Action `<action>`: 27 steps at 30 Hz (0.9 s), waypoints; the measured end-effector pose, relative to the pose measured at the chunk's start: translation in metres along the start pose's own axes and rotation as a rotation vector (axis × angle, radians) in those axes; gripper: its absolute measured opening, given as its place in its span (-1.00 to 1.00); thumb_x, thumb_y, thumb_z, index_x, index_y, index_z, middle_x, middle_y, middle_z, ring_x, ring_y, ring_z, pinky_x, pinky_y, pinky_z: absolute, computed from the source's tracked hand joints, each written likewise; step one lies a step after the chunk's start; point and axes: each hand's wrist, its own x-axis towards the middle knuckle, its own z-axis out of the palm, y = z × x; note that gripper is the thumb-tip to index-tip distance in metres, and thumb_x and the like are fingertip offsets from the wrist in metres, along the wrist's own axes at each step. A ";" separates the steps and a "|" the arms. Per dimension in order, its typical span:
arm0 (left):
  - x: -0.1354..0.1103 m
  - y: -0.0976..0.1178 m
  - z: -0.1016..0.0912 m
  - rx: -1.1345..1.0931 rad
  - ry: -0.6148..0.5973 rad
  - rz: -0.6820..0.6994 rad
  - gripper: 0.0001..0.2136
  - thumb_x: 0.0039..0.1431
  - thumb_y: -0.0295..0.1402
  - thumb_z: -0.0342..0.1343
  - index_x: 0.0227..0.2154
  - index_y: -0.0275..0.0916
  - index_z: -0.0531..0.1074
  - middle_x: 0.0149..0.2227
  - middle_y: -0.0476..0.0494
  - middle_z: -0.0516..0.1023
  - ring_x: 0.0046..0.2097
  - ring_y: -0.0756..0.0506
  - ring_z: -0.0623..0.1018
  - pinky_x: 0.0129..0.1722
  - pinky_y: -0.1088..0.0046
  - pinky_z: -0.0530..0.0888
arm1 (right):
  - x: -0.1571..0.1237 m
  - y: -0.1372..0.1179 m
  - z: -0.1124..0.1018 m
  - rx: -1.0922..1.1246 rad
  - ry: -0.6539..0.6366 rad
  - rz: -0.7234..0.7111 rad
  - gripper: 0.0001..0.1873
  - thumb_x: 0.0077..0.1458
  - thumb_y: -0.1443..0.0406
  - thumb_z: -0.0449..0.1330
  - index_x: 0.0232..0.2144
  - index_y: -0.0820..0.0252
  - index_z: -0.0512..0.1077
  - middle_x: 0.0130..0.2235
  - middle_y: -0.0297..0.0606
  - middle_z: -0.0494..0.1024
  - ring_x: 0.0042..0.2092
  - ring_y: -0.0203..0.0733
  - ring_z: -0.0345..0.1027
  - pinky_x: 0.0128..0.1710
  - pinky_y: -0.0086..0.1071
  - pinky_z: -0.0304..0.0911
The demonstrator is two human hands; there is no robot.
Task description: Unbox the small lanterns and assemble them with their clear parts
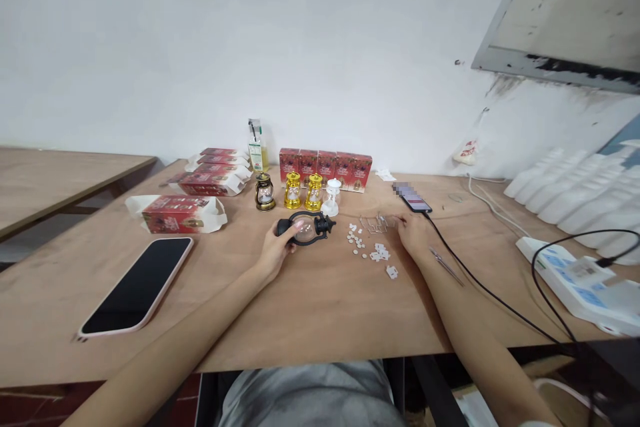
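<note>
A plain white wall (250, 47) fills the upper half of the frame, lit evenly and marked by a few small dark specks. In the upper right corner a grey-framed panel (565, 13) with scuffed black marks juts out at a slant. A brown wooden surface (310, 307) spans the lower middle, and a second wooden table (55, 177) stands apart at the left edge.

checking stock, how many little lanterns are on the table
5: a dark one, two gold and a white one standing in a row, plus a black lantern lying in the left hand.
</note>
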 end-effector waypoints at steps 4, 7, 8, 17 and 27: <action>0.002 0.000 0.000 -0.092 -0.060 0.012 -0.59 -0.35 -0.31 0.38 -0.35 -0.35 0.46 -0.37 -0.08 0.53 -0.40 0.06 0.44 -0.49 0.60 0.30 | -0.001 0.002 0.000 -0.096 -0.031 -0.017 -0.81 0.00 0.37 0.09 -0.43 0.23 0.53 -0.37 -0.06 0.54 -0.19 -0.03 0.32 -0.14 -0.23 0.13; 0.006 0.003 -0.003 -0.114 -0.049 0.013 -0.62 -0.35 -0.31 0.37 -0.37 -0.35 0.49 -0.35 -0.09 0.55 -0.39 0.05 0.45 -0.50 0.61 0.28 | -0.002 0.002 -0.001 -0.145 -0.028 -0.016 -0.82 -0.04 0.39 0.11 -0.41 0.25 0.53 -0.35 -0.06 0.52 -0.21 -0.04 0.32 -0.13 -0.22 0.12; 0.008 0.005 -0.004 -0.120 -0.023 0.025 -0.62 -0.35 -0.30 0.37 -0.38 -0.35 0.50 -0.37 -0.08 0.56 -0.40 0.06 0.45 -0.51 0.61 0.27 | -0.002 0.001 -0.002 -0.157 -0.018 -0.015 -0.80 -0.04 0.40 0.10 -0.37 0.26 0.52 -0.31 -0.05 0.51 -0.19 -0.04 0.32 -0.12 -0.22 0.11; 0.006 0.042 -0.009 0.006 0.052 0.305 -0.50 -0.34 -0.19 0.38 -0.25 -0.31 0.50 -0.21 -0.18 0.56 -0.20 -0.12 0.52 -0.22 0.42 0.45 | -0.018 -0.045 0.002 0.055 0.285 -0.106 -0.74 0.09 0.31 0.00 -0.17 0.32 0.30 -0.20 -0.05 0.38 -0.15 -0.04 0.24 -0.11 -0.15 0.18; -0.009 0.015 -0.008 0.933 -0.336 0.832 -0.60 -0.04 -0.32 0.24 -0.08 -0.15 0.42 -0.05 -0.14 0.52 -0.02 -0.19 0.48 -0.01 0.27 0.34 | -0.073 -0.147 0.012 0.443 0.333 -0.649 -0.85 0.11 0.34 0.14 -0.22 0.13 0.31 -0.24 -0.21 0.44 -0.17 -0.16 0.34 -0.15 -0.21 0.22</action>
